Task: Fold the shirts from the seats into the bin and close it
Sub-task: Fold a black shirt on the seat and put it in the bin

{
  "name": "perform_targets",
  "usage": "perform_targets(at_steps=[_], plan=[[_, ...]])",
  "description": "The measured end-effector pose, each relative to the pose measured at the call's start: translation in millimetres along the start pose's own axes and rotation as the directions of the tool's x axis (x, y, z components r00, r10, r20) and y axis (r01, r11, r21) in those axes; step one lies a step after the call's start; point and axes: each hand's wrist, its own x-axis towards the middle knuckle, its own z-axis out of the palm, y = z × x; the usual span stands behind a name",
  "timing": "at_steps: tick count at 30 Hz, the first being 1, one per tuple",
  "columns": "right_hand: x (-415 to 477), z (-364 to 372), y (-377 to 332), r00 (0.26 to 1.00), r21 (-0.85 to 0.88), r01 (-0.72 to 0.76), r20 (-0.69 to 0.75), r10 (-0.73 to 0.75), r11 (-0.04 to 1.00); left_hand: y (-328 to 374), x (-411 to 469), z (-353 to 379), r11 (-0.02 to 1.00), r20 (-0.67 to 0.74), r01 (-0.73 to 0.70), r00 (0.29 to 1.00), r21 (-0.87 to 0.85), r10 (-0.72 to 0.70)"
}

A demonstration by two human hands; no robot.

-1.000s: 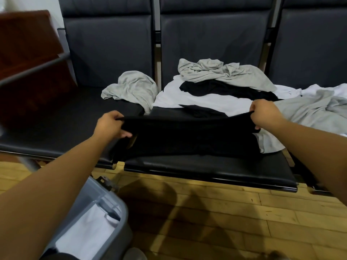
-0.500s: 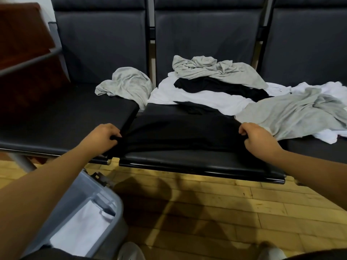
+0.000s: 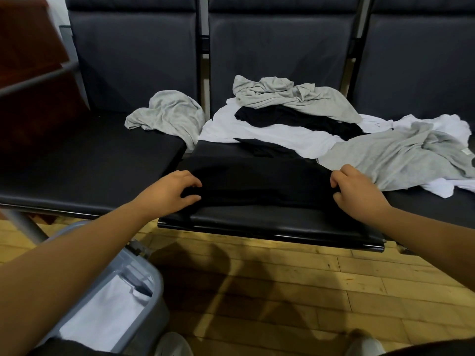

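Black shirt (image 3: 259,183) under both hands

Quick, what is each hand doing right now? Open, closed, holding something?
Left hand: closed, pinching the left end of the black shirt on the seat.
Right hand: closed, gripping the shirt's right end.

A floor (image 3: 295,286) of pale wood planks ran under everything, crossed by dark shadows. At far left stood a reddish-brown wood panel (image 3: 28,80), with a grey metal bar (image 3: 38,79) slanting across it. A strip of white wall (image 3: 67,14) showed just beside it. Two shoe tips (image 3: 173,345) poked in at the bottom edge.
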Motion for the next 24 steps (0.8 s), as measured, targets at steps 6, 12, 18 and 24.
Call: perform_targets(at_steps=[6, 12, 18, 24], plan=[[-1.9, 0.7, -3.0, 0.997, -0.109, -0.054, 0.046, 0.059, 0.993, 3.8, 8.5, 11.5, 0.994, -0.116, 0.066, 0.992, 0.085, -0.055], [-10.2, -11.1, 6.6, 0.983, -0.204, -0.049, 0.166, 0.084, 0.978, -4.1, -1.1, 10.9, 0.984, -0.062, -0.126, 0.989, 0.125, 0.134], [4.8, -21.1, -45.5, 0.996, -0.060, 0.061, 0.075, -0.056, 0.996, -5.9, -5.9, 13.5, 0.979, -0.024, -0.165, 0.985, 0.123, 0.169], [15.3, 1.7, -94.0, 0.939, -0.060, 0.241, 0.267, -0.217, 0.969, -6.5, 3.0, 15.7, 0.943, -0.022, -0.215, 0.973, 0.256, 0.228]])
